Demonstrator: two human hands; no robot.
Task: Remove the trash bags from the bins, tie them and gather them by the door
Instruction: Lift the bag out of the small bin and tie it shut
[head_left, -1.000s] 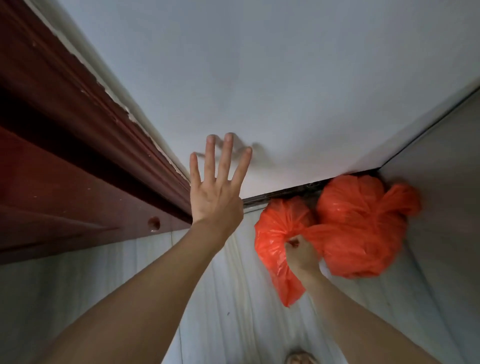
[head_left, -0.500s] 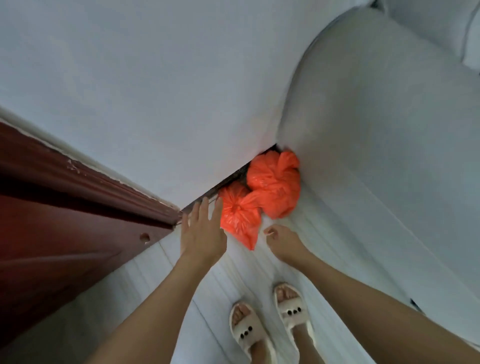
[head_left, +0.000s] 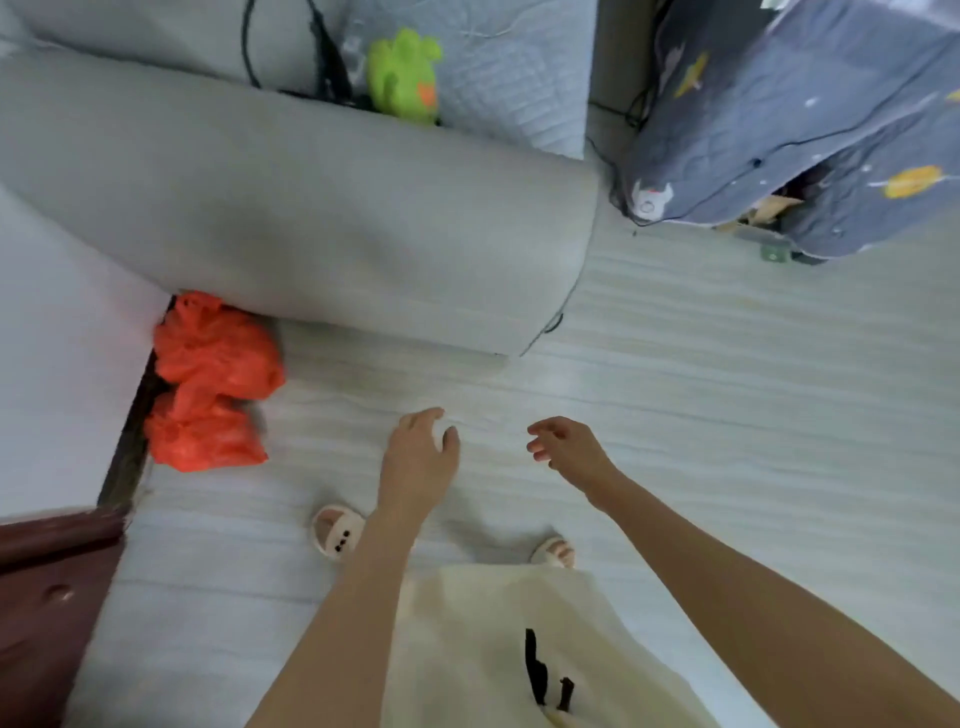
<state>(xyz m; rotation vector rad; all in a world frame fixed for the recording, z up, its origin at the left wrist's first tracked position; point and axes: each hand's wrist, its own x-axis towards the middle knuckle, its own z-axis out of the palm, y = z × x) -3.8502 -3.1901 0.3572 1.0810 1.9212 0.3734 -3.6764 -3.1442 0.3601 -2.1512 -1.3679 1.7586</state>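
Two tied orange trash bags lie on the pale floor against the wall at the left. The larger bag touches the grey sofa's end; the smaller bag lies in front of it, nearer the dark red door. My left hand hangs over the floor to the right of the bags, fingers loosely apart, holding nothing. My right hand is further right, also empty with curled, spread fingers. Both hands are well apart from the bags.
A grey sofa fills the upper left, with a green toy and black cables behind it. A blue patterned cover drapes over something at the upper right. My feet in slippers stand on the pale floor.
My right hand let go of the smaller orange bag and both hands drew back. The view swung from the wall corner to the right, towards the open floor and sofa.
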